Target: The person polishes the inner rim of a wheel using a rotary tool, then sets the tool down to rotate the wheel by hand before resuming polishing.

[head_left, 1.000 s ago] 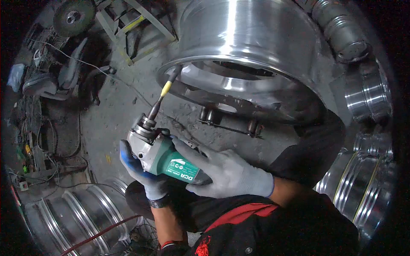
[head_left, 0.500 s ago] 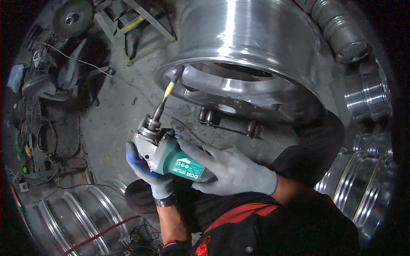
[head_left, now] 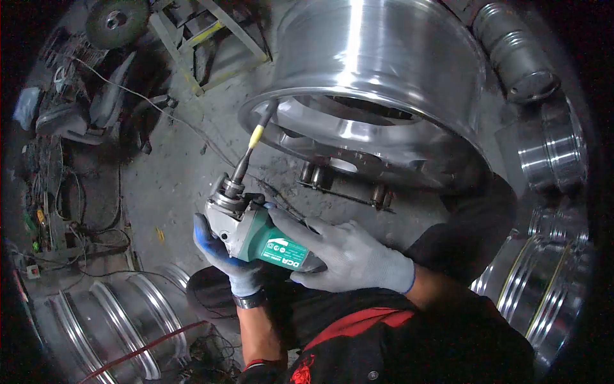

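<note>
Both gloved hands hold a green and silver power grinder [head_left: 262, 238] in front of my body. My left hand [head_left: 225, 259] cups the metal head from below. My right hand [head_left: 345, 253] wraps over the green body from above. A long shaft with a yellow band [head_left: 254, 137] sticks out of the head, and its dark tip touches the rim of a large shiny aluminium wheel [head_left: 384, 70] that lies tilted on small rollers [head_left: 345, 182].
More polished wheels [head_left: 115, 320] are stacked at lower left, and further rims [head_left: 550, 256] fill the right side. Cables and clutter [head_left: 57, 192] cover the dirty floor at left. A metal frame [head_left: 204, 38] and a round disc [head_left: 115, 19] stand at the top.
The grinder and both hands have shifted slightly right and down, with the shaft tip staying at the wheel's rim.
</note>
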Demonstrator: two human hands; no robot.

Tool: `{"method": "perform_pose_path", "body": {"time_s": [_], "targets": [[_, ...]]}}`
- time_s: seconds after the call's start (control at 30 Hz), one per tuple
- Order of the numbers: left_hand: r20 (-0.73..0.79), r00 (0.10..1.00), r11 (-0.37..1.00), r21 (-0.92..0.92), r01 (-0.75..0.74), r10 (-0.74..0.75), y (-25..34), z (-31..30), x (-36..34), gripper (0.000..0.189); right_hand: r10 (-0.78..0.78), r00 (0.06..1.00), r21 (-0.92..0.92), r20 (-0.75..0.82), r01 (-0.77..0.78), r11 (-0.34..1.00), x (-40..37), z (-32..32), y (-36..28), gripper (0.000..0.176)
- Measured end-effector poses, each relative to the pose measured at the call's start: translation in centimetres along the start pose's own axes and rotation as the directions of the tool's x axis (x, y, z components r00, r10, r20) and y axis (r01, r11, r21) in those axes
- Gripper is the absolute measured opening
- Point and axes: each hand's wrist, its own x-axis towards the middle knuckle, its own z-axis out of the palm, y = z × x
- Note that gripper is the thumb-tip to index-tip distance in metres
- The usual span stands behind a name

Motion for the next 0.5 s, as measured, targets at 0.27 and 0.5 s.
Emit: {"method": "perform_pose_path", "body": {"time_s": [0.27, 0.5], "targets": [[-0.077, 0.996, 0.999, -0.031, 0.035, -0.037, -1.8, -0.3, 0.4, 0.082, 0.040, 0.999, -0.018, 0.000, -0.040, 0.999, -0.5, -0.1, 1.1, 0.113], [-0.068, 0.997, 1.000, -0.015, -0.026, 0.025, -2.6, -1.8, 0.1, 0.085, -0.062, 0.996, -0.054, -0.067, 0.058, 0.997, -0.1, 0.1, 1.8, 0.107]]}}
